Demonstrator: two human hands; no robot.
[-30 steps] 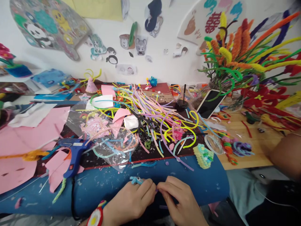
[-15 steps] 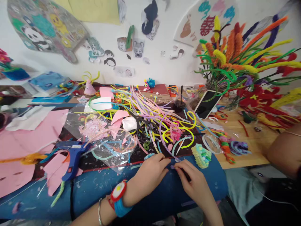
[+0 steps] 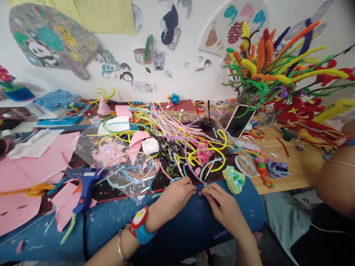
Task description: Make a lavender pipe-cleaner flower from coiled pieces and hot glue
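At the front edge of the blue padded cover (image 3: 116,225), my two hands work close together. My right hand (image 3: 222,203) pinches a small purple pipe cleaner piece (image 3: 200,193) between thumb and fingertips. Just to its left, my left hand (image 3: 177,197) is closed with its fingertips pressed together; whatever they hold is hidden. A long lilac pipe cleaner (image 3: 189,157) curves down from the pile to my right fingers. Beside the right hand sits a pale yellow and turquoise fuzzy piece (image 3: 234,179).
Loose pipe cleaners (image 3: 166,125) and black scissors (image 3: 163,142) lie in a heap behind my hands. A blue glue gun (image 3: 88,188) rests at left among pink sheets (image 3: 16,177). Right stand a phone (image 3: 240,122) and pipe cleaner flowers (image 3: 266,62). Another person's arm (image 3: 337,175) is at far right.
The view has shifted slightly. My hands stay together near the purple piece, the fingers a little more closed in. The other person's arm shows further into view at right.
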